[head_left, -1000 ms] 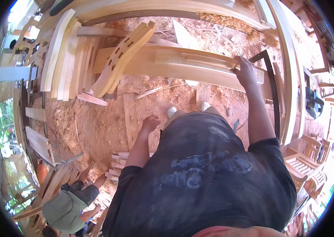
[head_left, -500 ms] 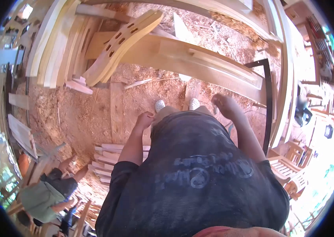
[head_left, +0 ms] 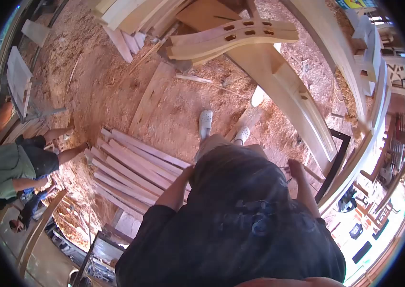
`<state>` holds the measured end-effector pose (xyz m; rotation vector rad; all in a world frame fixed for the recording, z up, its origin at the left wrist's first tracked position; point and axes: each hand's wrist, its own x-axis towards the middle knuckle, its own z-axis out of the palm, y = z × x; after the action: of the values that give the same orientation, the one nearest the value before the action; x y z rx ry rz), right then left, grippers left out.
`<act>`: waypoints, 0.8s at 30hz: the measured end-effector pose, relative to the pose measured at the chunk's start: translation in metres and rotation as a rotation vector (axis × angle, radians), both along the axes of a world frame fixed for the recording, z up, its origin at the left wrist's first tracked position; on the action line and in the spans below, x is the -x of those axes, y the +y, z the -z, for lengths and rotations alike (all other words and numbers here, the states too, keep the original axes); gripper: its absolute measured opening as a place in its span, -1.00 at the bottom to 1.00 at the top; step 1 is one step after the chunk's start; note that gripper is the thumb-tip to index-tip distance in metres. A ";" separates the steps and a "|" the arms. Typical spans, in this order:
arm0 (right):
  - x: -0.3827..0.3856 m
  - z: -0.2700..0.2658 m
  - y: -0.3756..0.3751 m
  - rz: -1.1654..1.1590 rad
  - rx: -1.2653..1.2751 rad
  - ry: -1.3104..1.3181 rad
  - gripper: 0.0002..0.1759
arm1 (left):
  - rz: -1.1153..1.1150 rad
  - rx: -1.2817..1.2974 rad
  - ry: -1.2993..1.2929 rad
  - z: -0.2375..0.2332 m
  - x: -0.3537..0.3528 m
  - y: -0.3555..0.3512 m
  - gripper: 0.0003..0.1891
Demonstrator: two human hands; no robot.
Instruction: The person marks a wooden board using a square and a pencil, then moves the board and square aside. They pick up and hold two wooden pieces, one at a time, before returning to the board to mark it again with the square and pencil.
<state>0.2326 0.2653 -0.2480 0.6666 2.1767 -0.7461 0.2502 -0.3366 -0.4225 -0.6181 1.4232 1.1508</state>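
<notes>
My left hand (head_left: 190,173) hangs at my left side against the shorts, its fingers mostly hidden. Just left of it lies a row of long, narrow wooden slats (head_left: 133,165) on the ground. My right hand (head_left: 297,169) hangs by my right hip, fingers curled, with a thin dark thing showing beside them that is too small to name. Ahead, a curved wooden piece with several oval slots (head_left: 245,36) rests across a wide wooden beam (head_left: 279,76). Neither hand touches these.
Sawdust and shavings cover the ground (head_left: 92,81). A dark metal frame (head_left: 334,165) stands at the right by long timbers (head_left: 329,33). More boards (head_left: 138,14) are stacked ahead left. A co-worker (head_left: 13,165) is low at the left, near a curved wooden strip (head_left: 39,232).
My body and view have turned left, and my feet have shifted. The slats now lie closer beside my left arm. The slotted piece and beam appear further right.
</notes>
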 end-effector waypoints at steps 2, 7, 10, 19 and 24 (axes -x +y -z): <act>0.049 -0.004 -0.018 0.061 0.058 0.124 -0.57 | -0.201 -0.033 -0.177 0.013 -0.019 -0.009 -0.41; 0.168 -0.107 -0.137 0.177 0.191 0.291 -0.60 | 0.517 0.026 0.242 -0.019 0.084 -0.029 -0.53; 0.159 -0.111 -0.138 0.204 0.163 0.296 -0.58 | 0.957 0.140 0.537 -0.035 0.164 -0.031 -0.60; -0.044 -0.015 -0.108 0.801 0.110 -0.002 -0.72 | 1.323 -0.029 0.866 -0.086 0.300 -0.008 -0.61; -0.099 0.000 -0.161 1.089 0.162 -0.075 -0.66 | 1.584 -0.022 0.796 -0.066 0.332 0.034 -0.52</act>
<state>0.3318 0.1046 -0.2483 1.7813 1.5322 -1.3652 -0.0813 -0.3025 -0.3564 1.0421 1.8421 0.0334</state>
